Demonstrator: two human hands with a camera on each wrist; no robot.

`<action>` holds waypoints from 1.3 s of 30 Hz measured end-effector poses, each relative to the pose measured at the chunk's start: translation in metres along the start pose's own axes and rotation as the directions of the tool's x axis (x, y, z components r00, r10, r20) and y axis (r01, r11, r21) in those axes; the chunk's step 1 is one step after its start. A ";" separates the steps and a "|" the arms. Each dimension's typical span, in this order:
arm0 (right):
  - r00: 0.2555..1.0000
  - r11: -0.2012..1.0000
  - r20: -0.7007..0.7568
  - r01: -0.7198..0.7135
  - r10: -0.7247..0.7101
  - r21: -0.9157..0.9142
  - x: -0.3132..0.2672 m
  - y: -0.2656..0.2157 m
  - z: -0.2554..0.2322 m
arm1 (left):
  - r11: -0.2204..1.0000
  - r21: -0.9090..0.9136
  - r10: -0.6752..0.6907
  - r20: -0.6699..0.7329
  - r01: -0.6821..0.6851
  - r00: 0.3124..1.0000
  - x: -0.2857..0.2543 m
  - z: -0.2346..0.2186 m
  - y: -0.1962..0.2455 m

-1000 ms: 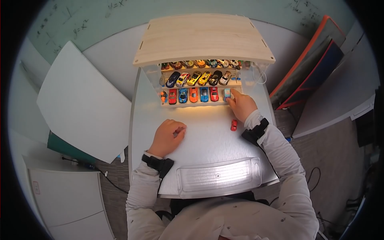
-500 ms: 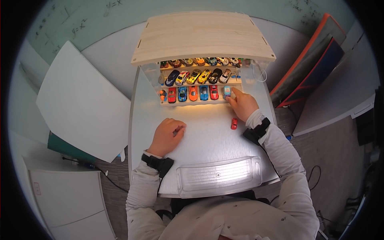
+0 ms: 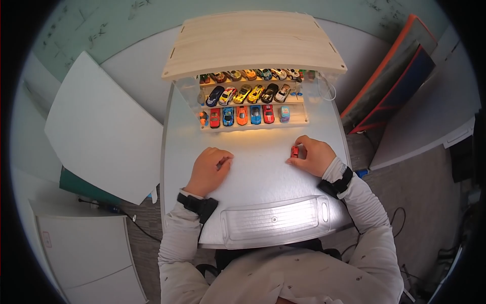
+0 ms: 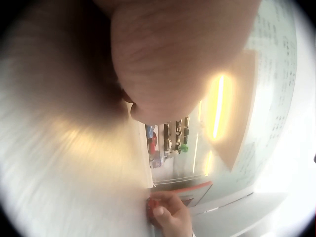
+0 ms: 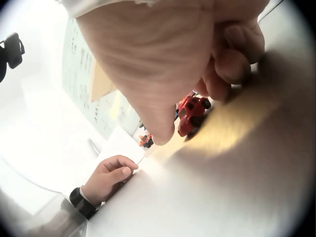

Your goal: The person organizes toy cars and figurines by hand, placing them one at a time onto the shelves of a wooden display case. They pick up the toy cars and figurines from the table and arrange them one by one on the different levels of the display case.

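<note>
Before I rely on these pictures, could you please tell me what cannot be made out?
- Top-row cars, head view: partly hidden by the wooden roof.
- Writing on the green board, head view: too small and blurred.
- Left hand, head view: its back hides the palm.
- Small red car, left wrist view: blurred, partly behind the right hand's thumb.

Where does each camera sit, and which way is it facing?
Head: on the person's head, facing forward and down at the table and display case; sleeves, left hand and right hand show.
Left wrist: looks past the left hand, filling the top, toward the case and right hand.
Right wrist: looks past the right hand at a red toy car, left hand beyond.
Shared: both wrist views show the car and both hands.
</note>
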State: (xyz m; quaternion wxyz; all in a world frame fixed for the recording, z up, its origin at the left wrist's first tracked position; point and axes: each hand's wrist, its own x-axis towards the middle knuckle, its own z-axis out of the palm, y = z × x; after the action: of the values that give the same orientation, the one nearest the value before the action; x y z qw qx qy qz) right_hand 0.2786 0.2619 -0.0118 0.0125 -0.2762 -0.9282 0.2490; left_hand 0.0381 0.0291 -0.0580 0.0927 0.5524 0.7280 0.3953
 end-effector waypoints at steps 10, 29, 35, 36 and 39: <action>0.980 0.988 -0.137 0.138 -0.146 -0.067 0.013 0.024 0.010 | 1.000 -0.004 -0.008 0.002 0.008 1.000 0.000 0.002 -0.001; 0.981 0.986 -0.193 0.000 -0.033 -0.165 0.056 0.021 0.004 | 1.000 0.007 0.005 0.013 -0.005 1.000 0.001 0.001 -0.001; 0.956 0.988 -0.276 0.061 -0.099 -0.142 0.057 0.039 0.016 | 1.000 0.013 -0.006 0.036 0.006 0.999 0.000 0.000 -0.002; 0.960 0.993 -0.267 0.051 -0.078 -0.106 0.055 0.037 0.015 | 1.000 0.010 -0.012 0.035 0.012 0.999 0.000 0.000 -0.002; 0.971 1.000 -0.239 0.019 -0.022 -0.017 0.049 0.028 0.007 | 1.000 0.008 -0.018 0.033 0.018 0.999 0.000 0.000 0.001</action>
State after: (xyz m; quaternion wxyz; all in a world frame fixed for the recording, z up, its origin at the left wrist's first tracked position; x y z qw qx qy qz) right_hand 0.2502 0.3042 -0.0365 0.1247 -0.2947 -0.9245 0.2070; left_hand 0.0383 0.0294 -0.0572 0.1062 0.5529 0.7327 0.3823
